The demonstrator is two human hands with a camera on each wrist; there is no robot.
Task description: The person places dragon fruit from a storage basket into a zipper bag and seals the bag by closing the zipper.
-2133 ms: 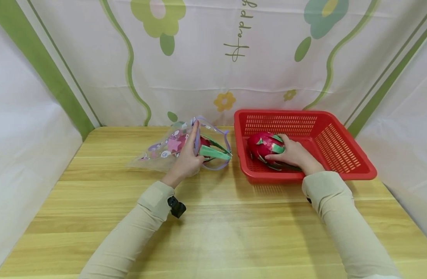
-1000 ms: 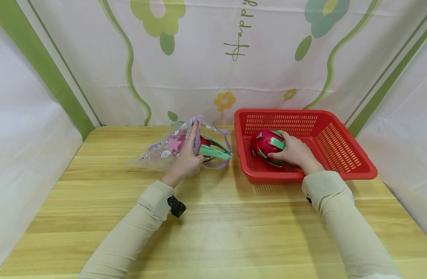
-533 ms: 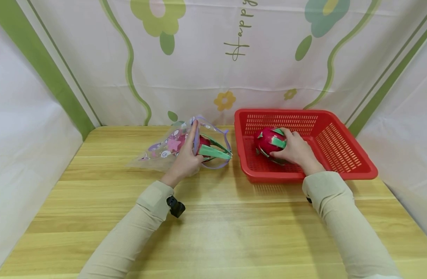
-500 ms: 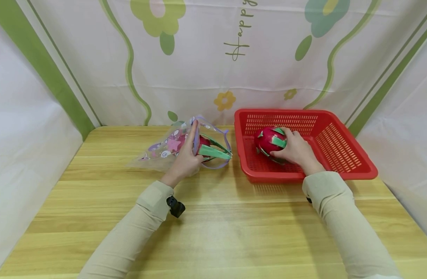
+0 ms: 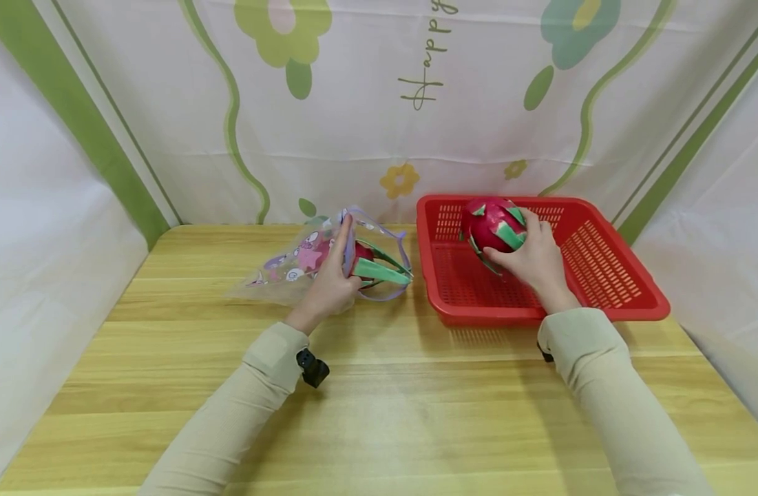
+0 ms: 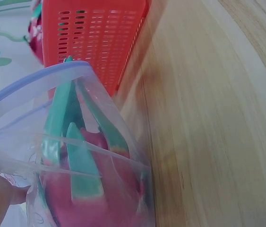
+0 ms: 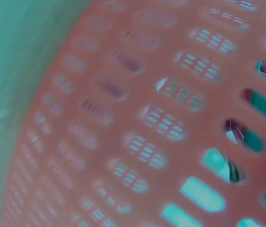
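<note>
- Dragon fruit [image 5: 491, 224], red with green scales: over the red basket [image 5: 490, 315], held clear of its floor.
- Right hand [image 5: 536, 260]: above the basket, clamped round this fruit, thumb on the near side, fingers on the far side.
- Clear bag [image 5: 286, 270], purple rim, pink star print: lies on its side just left of the basket, mouth facing it.
- Second dragon fruit [image 5: 367, 269]: inside the bag, long green leaves pointing at the basket.
- Left hand [image 5: 331, 286]: left of the basket, holding the bag's mouth; index finger straight along the rim, film caught between it and the thumb. Remaining fingers hidden; cannot tell how they lie.
- Hands well apart.
- Beige sleeves [image 5: 230, 420], cuffs turned back, reach in from the basket's near side. Black device [image 5: 313, 368] at the left cuff.
- Wooden table [image 5: 385, 413] under the basket.
- White cloth [image 5: 341, 131] behind the basket: flowers, green vines, "Happy" written sideways.
</note>
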